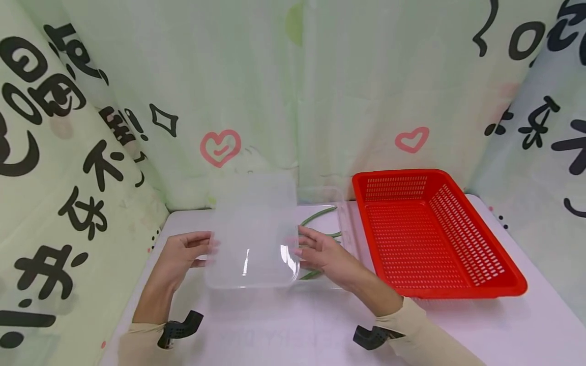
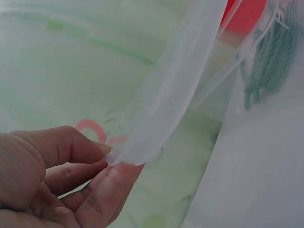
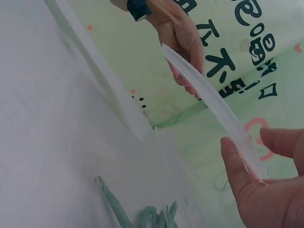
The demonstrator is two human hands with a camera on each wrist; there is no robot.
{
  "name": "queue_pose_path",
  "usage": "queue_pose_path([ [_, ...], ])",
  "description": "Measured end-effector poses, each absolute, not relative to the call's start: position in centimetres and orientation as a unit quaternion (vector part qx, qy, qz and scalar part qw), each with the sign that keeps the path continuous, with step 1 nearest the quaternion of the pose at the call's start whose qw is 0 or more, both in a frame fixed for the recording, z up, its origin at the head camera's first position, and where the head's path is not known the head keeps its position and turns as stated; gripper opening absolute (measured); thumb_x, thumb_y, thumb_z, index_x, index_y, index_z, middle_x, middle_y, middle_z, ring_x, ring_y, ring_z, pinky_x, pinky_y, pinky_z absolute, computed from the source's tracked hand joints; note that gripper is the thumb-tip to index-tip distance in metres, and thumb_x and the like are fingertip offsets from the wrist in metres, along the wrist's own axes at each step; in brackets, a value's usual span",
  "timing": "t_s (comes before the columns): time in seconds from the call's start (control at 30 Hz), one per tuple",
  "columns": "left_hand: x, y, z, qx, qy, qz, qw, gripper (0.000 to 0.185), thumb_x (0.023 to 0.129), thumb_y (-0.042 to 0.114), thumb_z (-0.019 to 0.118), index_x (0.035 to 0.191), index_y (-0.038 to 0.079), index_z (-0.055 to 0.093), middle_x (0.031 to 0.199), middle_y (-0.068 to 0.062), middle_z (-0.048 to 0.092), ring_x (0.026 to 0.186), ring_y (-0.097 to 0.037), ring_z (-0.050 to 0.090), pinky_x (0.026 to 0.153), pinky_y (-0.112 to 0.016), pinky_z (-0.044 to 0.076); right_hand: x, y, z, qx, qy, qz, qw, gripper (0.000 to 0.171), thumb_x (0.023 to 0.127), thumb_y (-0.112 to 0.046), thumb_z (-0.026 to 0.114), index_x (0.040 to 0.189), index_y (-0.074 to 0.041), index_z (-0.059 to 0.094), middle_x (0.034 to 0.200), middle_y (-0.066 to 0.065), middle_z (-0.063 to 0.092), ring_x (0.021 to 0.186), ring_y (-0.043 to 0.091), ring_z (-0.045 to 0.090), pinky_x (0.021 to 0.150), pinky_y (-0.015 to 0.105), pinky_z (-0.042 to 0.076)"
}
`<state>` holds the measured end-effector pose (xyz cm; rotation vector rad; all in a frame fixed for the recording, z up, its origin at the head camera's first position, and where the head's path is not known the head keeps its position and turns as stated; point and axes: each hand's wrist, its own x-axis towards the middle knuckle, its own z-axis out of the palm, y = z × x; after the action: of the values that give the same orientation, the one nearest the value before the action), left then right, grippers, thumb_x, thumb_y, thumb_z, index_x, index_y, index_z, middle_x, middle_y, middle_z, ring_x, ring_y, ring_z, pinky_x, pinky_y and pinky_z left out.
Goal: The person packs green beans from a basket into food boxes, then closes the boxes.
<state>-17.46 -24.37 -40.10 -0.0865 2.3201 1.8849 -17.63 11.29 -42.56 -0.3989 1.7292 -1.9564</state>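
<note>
Both hands hold a translucent plastic lid [image 1: 254, 229] by opposite sides, raised and tilted over the table. At its left edge, the left hand [image 1: 185, 254] pinches the rim between thumb and fingers, as the left wrist view shows. The right hand [image 1: 322, 254] grips the other side, with the edge of the lid between its thumb and fingers in the right wrist view. Partly hidden behind the lid is a clear plastic container [image 1: 343, 216]. Long, thin green strands [image 2: 270, 57] lie inside it, seen through the clear plastic.
A red perforated plastic basket [image 1: 416, 244] stands on the right of the white table [image 1: 274, 330], close beside the clear container. Pale green curtains [image 1: 343, 101] with black lettering and pink hearts hang right behind the table and along both sides.
</note>
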Motion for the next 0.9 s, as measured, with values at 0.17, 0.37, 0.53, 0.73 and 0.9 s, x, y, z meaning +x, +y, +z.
queue_pose_path([
  [0.17,-17.7,-22.6,-40.1,-0.021,0.767,0.636,0.078,0.048,0.095,0.003,0.067,0.140,-0.008,0.054,0.107,-0.001,0.075,0.089,-0.007,0.073,0.074,-0.027,0.061,-17.7,12.5,-42.0,-0.110,0.635,-0.730,0.225,0.076,0.097,-0.008,0.067,0.160,-0.004,0.025,0.130,0.015,0.059,0.105,0.018,0.067,0.094,0.033,0.057],
  [0.37,-17.9,-21.3,-40.1,-0.013,0.754,0.650,0.088,0.050,0.096,0.001,0.065,0.144,-0.003,0.053,0.108,-0.002,0.074,0.090,-0.009,0.073,0.075,-0.028,0.061,-17.8,14.1,-41.6,-0.093,0.623,-0.743,0.225,0.076,0.095,-0.004,0.068,0.159,-0.005,0.029,0.111,0.006,0.063,0.096,0.017,0.068,0.089,0.033,0.059],
  [0.53,-18.1,-20.7,-40.2,0.008,0.731,0.676,0.094,0.053,0.096,0.000,0.064,0.147,-0.002,0.049,0.109,0.000,0.072,0.092,-0.011,0.072,0.077,-0.033,0.062,-17.9,14.9,-41.1,-0.083,0.603,-0.764,0.216,0.074,0.094,-0.001,0.067,0.159,-0.007,0.032,0.106,0.003,0.059,0.091,0.014,0.067,0.086,0.032,0.060],
  [0.73,-18.4,-20.3,-40.3,0.030,0.707,0.698,0.107,0.059,0.095,0.004,0.068,0.149,0.002,0.046,0.117,-0.003,0.069,0.096,-0.013,0.071,0.080,-0.036,0.062,-17.9,15.2,-39.7,-0.095,0.566,-0.793,0.204,0.068,0.096,0.000,0.065,0.157,-0.010,0.035,0.112,0.005,0.062,0.095,0.016,0.068,0.085,0.033,0.060],
  [0.9,-18.7,-19.8,-40.5,0.037,0.696,0.707,0.119,0.060,0.095,0.005,0.069,0.150,0.002,0.045,0.119,-0.004,0.067,0.096,-0.014,0.070,0.079,-0.035,0.062,-17.9,15.2,-38.6,-0.119,0.551,-0.801,0.199,0.053,0.097,0.001,0.061,0.146,-0.007,0.043,0.113,0.003,0.061,0.095,0.016,0.067,0.080,0.031,0.061],
])
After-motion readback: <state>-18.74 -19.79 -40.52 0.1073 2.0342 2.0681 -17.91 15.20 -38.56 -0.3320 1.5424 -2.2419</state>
